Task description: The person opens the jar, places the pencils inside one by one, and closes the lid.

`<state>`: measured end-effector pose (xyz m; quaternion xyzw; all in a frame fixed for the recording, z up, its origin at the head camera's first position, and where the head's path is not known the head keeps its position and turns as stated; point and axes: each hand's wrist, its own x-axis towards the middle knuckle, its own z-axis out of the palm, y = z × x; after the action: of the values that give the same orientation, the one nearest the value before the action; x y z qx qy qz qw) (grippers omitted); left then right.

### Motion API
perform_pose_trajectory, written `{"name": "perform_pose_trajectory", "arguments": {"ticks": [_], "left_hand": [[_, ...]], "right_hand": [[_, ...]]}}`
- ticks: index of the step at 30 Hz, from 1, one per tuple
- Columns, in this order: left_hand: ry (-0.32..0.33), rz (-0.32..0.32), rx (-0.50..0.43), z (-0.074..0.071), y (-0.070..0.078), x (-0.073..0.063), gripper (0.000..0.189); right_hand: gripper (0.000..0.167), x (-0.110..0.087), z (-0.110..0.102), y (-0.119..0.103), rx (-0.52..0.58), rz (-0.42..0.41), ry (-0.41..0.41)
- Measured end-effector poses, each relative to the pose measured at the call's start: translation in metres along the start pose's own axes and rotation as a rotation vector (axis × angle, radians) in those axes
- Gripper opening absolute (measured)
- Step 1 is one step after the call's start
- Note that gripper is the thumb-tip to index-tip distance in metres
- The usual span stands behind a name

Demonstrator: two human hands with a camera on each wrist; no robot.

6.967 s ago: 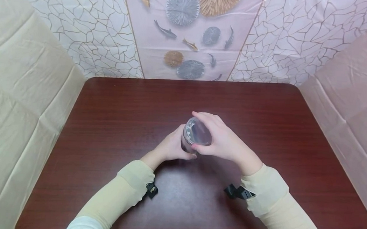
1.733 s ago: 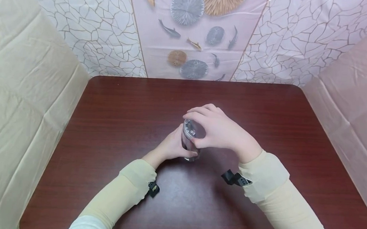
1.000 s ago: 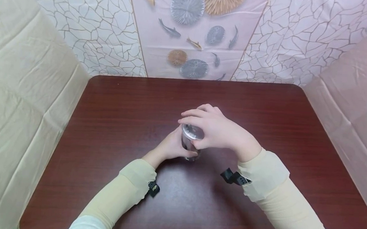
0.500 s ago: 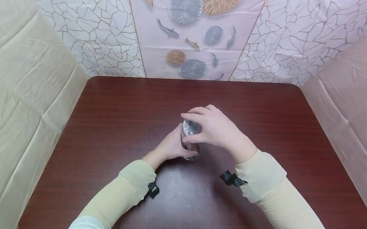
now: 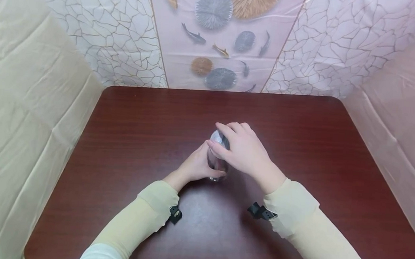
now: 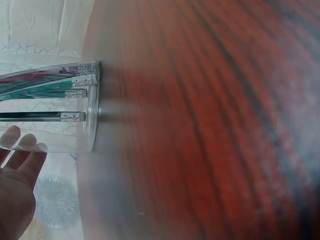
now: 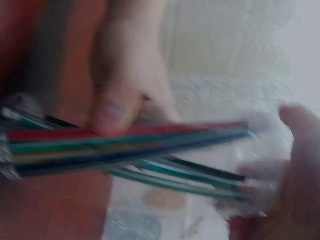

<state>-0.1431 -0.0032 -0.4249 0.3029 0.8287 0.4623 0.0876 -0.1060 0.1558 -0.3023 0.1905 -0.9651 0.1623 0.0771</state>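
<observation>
A clear cylindrical jar of pencils stands near the middle of the table, mostly covered by the hands. My left hand grips its side, thumb across the front. Over the top, my right hand holds the clear round lid between thumb and fingers. Dark and green pencils show through the wall in the left wrist view, metal-banded ends towards the jar's base. In the blurred right wrist view, red, green and blue pencils run between both hands. Whether the lid is loose cannot be made out.
The reddish-brown wood table has rounded far corners. A patterned cloth wall stands behind it, and plain pale cloth hangs at left and right. Each wrist carries a small black strapped device.
My right hand has shifted and turned on the lid, its thumb now further over the top and its wrist lower than a second ago. The left hand keeps its grip.
</observation>
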Motion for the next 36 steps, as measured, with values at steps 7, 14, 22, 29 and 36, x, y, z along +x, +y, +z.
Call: {"name": "perform_pose_trajectory", "arguments": {"ticks": [7,14,22,29,36], "left_hand": [[0.002,-0.046,0.015,-0.001,-0.001,-0.001,0.096],[0.009,-0.056,0.052,-0.006,0.001,-0.004,0.097],[-0.019,-0.062,0.047,-0.003,0.005,-0.002,0.095],[0.002,-0.073,0.045,-0.001,0.006,-0.003,0.090],[0.002,-0.057,0.062,-0.001,0.007,-0.005,0.089]], "right_hand": [[0.101,-0.004,-0.025,0.009,-0.031,-0.077,-0.110],[0.096,0.003,-0.036,0.007,-0.059,-0.264,-0.133],[0.087,0.004,-0.038,0.005,-0.092,-0.270,-0.140],[0.077,-0.004,-0.024,-0.006,-0.202,-0.041,-0.031],[0.096,-0.010,-0.028,-0.006,-0.099,0.057,-0.105]]}}
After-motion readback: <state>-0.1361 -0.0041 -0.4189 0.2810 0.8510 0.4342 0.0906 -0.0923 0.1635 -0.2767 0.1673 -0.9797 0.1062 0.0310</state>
